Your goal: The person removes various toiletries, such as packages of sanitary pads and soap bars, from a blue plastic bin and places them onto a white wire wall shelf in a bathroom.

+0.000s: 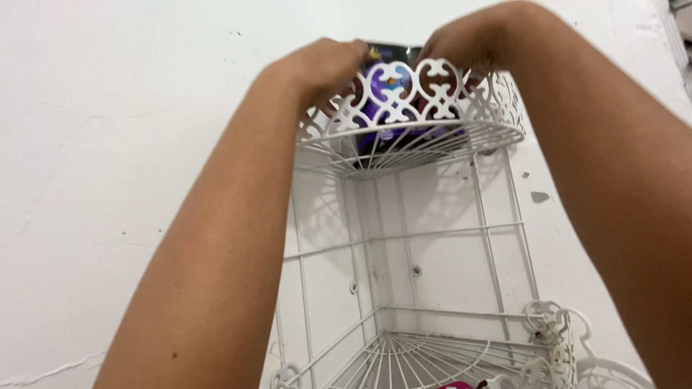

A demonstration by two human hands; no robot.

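A white wire corner shelf (432, 137) with an ornate scroll rim hangs in a wall corner. On its top tier stands a dark purple packet (386, 79), seen through the rim. My left hand (317, 68) reaches over the rim and grips the packet's left top edge. Gripping the packet's right top edge, my right hand (472, 39) comes over the rim from the right. Both forearms rise from the bottom of the view. The packet's lower part is hidden behind the scrollwork.
A lower tier (411, 356) of the same shelf sits below, with a scroll rim (555, 338) at the right and a bit of something pink at the bottom edge. White walls (108, 144) flank the shelf on both sides.
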